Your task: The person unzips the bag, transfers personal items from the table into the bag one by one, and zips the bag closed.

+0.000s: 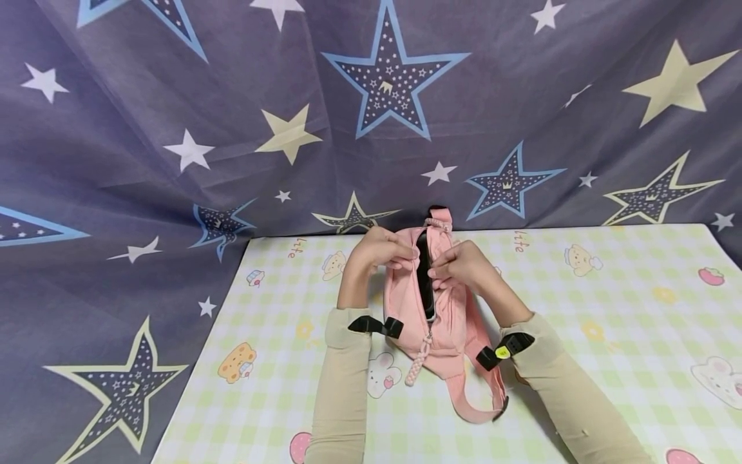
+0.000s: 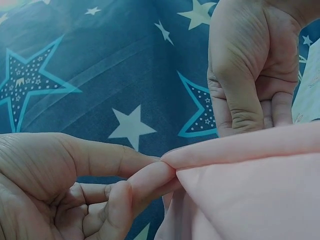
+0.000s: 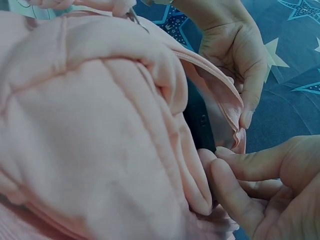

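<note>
We are holding the pink sling bag (image 1: 431,303) open between us, left hand (image 1: 379,252) and right hand (image 1: 460,267) each pinching an edge, dark phone-like slab (image 1: 427,283) already sitting inside, zip seemingly yet unclosed.

Even soft light; wrist views dim, bluish

A pink bag (image 1: 440,309) is held upright on a checked mat (image 1: 608,303) printed with small animals. Its top opening is parted, and a dark slot is seen between the two edges. The left edge is pinched by the left hand (image 1: 379,251), the right edge by the right hand (image 1: 460,267). A braided zip pull (image 1: 418,368) is hung from the front, and a pink strap (image 1: 481,399) is trailed onto the mat. Black bands are worn on both wrists over beige sleeves. A star-printed cloth (image 1: 174,129) is draped behind.
</note>
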The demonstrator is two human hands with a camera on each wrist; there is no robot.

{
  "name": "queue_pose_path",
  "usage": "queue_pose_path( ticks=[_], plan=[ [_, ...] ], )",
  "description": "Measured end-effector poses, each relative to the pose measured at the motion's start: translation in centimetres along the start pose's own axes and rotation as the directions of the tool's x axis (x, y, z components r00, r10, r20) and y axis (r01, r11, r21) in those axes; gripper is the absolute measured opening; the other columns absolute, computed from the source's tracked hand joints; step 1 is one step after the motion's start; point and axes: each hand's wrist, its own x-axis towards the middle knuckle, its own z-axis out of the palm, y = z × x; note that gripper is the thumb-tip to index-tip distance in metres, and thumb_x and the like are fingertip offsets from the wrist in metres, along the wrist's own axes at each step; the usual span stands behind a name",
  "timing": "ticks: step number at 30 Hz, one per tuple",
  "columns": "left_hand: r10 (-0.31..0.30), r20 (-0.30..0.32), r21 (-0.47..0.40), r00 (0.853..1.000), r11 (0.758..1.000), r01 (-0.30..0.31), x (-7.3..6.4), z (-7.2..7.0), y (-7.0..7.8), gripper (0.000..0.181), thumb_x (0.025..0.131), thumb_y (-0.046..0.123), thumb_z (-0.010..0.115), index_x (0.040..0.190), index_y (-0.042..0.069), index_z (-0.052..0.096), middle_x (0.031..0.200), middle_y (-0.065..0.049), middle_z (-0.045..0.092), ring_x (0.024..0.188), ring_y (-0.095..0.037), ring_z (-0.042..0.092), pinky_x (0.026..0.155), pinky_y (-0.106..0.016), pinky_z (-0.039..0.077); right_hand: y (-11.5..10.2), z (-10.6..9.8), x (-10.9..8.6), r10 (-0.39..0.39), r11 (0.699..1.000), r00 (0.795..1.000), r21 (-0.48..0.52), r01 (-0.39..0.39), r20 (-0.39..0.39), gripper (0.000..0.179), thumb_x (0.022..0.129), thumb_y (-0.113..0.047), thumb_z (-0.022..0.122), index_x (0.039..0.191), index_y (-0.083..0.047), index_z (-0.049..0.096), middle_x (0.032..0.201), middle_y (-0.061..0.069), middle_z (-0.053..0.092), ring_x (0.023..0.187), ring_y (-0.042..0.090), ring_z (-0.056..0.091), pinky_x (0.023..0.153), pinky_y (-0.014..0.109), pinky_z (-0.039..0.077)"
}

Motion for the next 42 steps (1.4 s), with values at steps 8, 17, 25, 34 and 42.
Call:
queue_pose_path(
  ticks=[8, 17, 25, 34, 42],
  plan=[
    [-0.012, -0.001, 0.014, 1.000, 1.000, 0.012, 0.1, -0.1, 0.0, 0.018, 0.087, -0.001, 0.076, 0.103, -0.009, 0.076, 0.061, 0.002, 0.068, 0.053, -0.005, 0.064, 0.053, -0.015, 0.054, 0.2, 0.1, -0.1, -0.016, 1.000, 1.000, -0.025, 0.016, -0.015, 0.019, 0.086, 0.010, 0.073, 0.100, 0.021, 0.067, 0.064, 0.006, 0.072, 0.054, 0.010, 0.069, 0.055, 0.024, 0.060],
    [-0.022, -0.029, 0.028, 0.999, 0.999, 0.023, -0.2, 0.3, 0.1, 0.012, 0.085, 0.002, 0.078, 0.094, -0.006, 0.077, 0.058, 0.002, 0.066, 0.052, -0.007, 0.063, 0.054, -0.018, 0.055, 0.2, 0.1, -0.1, -0.002, 0.998, 1.000, -0.060, 0.001, -0.017, 0.018, 0.088, 0.009, 0.072, 0.102, 0.020, 0.068, 0.065, 0.004, 0.072, 0.054, 0.010, 0.069, 0.057, 0.025, 0.061],
    [0.035, -0.038, 0.044, 0.999, 0.999, -0.033, -0.5, 0.1, -0.2, 0.018, 0.087, 0.004, 0.077, 0.101, -0.007, 0.077, 0.062, 0.001, 0.070, 0.056, -0.006, 0.067, 0.058, -0.019, 0.057, 0.1, -0.4, -0.4, -0.017, 0.995, 0.998, -0.102, 0.022, 0.053, 0.018, 0.091, 0.005, 0.068, 0.104, 0.018, 0.068, 0.081, 0.014, 0.076, 0.062, 0.014, 0.071, 0.066, 0.029, 0.064],
    [0.180, -0.157, 0.139, 0.971, 0.977, -0.159, -2.1, -2.0, 0.5, 0.023, 0.092, 0.011, 0.068, 0.106, -0.006, 0.077, 0.080, -0.009, 0.077, 0.081, -0.028, 0.077, 0.067, -0.026, 0.058, -0.7, -1.7, -1.9, -0.059, 0.993, 0.998, -0.102, 0.062, 0.025, 0.024, 0.092, 0.005, 0.061, 0.108, 0.021, 0.065, 0.076, 0.013, 0.074, 0.065, 0.016, 0.072, 0.072, 0.036, 0.065],
    [0.165, -0.046, 0.144, 0.985, 0.977, -0.157, -0.8, -2.1, 2.5, 0.029, 0.092, 0.013, 0.066, 0.112, -0.007, 0.073, 0.128, -0.022, 0.068, 0.112, -0.036, 0.068, 0.101, -0.048, 0.056, -1.7, -3.8, -4.7, 0.148, 0.988, 0.978, -0.067, -0.139, 0.149, 0.038, 0.099, -0.005, 0.057, 0.128, 0.018, 0.055, 0.088, 0.011, 0.077, 0.071, 0.012, 0.074, 0.075, 0.028, 0.064]
  ],
)
